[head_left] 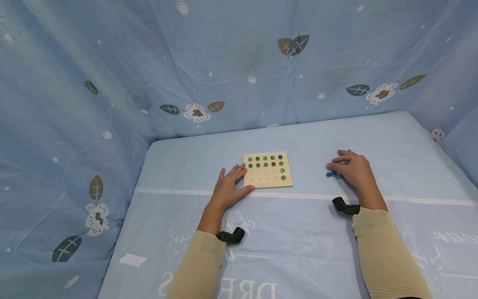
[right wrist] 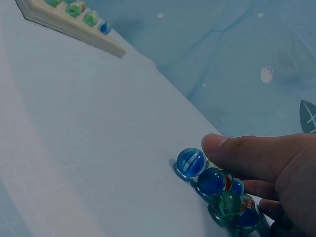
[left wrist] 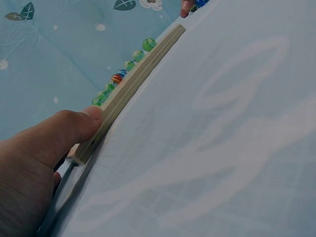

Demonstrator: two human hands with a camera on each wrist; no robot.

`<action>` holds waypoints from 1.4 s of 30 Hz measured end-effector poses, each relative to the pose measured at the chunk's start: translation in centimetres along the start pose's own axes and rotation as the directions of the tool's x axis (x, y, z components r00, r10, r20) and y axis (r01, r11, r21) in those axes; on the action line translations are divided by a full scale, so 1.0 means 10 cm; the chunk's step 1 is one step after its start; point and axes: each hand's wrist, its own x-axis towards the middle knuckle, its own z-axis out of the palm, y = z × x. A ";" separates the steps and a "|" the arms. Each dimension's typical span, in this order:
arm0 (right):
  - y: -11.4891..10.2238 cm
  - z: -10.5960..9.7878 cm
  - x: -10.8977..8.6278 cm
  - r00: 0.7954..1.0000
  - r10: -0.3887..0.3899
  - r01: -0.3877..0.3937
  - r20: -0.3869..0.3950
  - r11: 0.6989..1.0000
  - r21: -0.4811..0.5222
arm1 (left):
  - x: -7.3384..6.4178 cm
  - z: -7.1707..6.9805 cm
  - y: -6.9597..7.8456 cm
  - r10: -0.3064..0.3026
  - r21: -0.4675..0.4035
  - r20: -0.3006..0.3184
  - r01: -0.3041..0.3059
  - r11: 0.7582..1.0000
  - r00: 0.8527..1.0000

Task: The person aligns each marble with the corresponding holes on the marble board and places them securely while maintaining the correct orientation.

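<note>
A pale wooden board (head_left: 267,182) with rows of round hollows lies mid-table, with glass marbles (head_left: 265,158) in its two back rows and down its right column. My left hand (head_left: 227,191) rests at its left side, fingers spread at the edge. The thumb (left wrist: 91,116) presses on the front edge in the left wrist view. My right hand (head_left: 354,169) is over a small cluster of blue and green marbles (right wrist: 211,181) on the table. Its thumb (right wrist: 242,153) reaches beside a blue marble (right wrist: 190,163), the other fingers behind the cluster, partly hidden by it.
A light blue patterned cloth (head_left: 298,232) covers the table, with a pale stripe across it. Matching curtains (head_left: 239,62) hang behind and at both sides. Each wrist wears a black strap-on device (head_left: 231,236). A white patch (head_left: 133,260) shows at the front left.
</note>
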 end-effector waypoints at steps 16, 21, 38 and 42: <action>-0.02 0.02 0.01 1.000 -0.024 0.024 0.005 1.000 -0.001 | 0.01 -0.01 0.00 0.009 0.004 -0.025 -0.009 1.000 1.000; -0.01 0.03 0.02 1.000 -0.024 0.024 -0.001 1.000 0.000 | 0.01 -0.01 -0.01 0.011 0.001 -0.023 -0.011 1.000 1.000; -0.01 0.07 0.00 1.000 -0.015 0.015 -0.009 1.000 0.000 | -0.01 0.01 -0.01 -0.013 0.006 0.013 0.013 1.000 1.000; 0.00 0.08 0.00 1.000 -0.013 0.013 -0.012 1.000 0.000 | -0.02 0.01 -0.01 -0.010 -0.003 0.008 0.010 1.000 1.000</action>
